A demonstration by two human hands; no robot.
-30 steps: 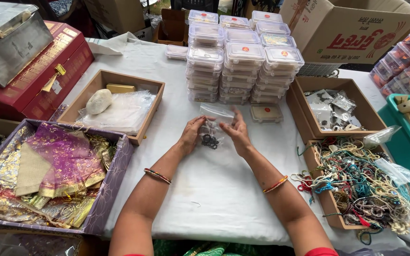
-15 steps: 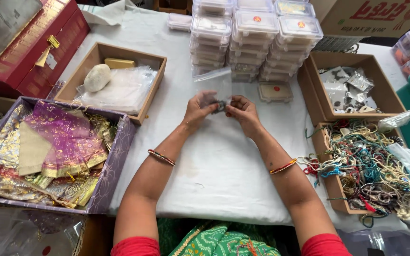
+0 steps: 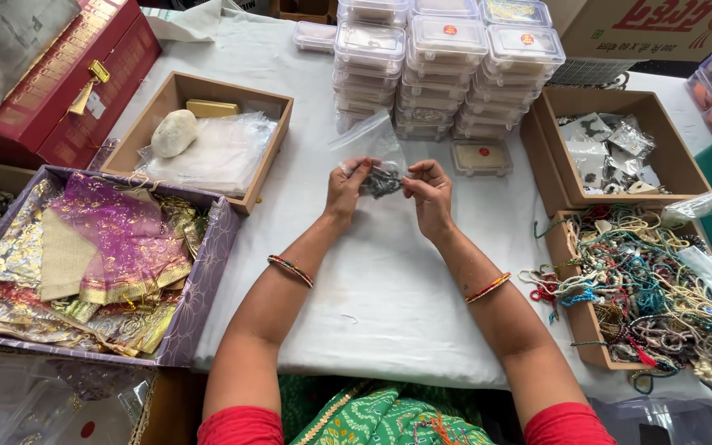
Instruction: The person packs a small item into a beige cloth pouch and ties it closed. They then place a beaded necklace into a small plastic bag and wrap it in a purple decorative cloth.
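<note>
My left hand and my right hand are raised together over the white table, both pinching a small clear plastic bag. Dark small jewellery pieces sit in the bottom of the bag, between my fingertips. The bag's top stands up open above my fingers. Both wrists wear thin coloured bangles.
Stacks of clear lidded boxes stand just beyond my hands, one single box in front. Left: a wooden tray with plastic bags and a purple box of fabric pouches. Right: wooden trays with packets and bead strings.
My hands have lifted slightly and stayed on the bag. The camera view has shifted closer and lower over the table.
</note>
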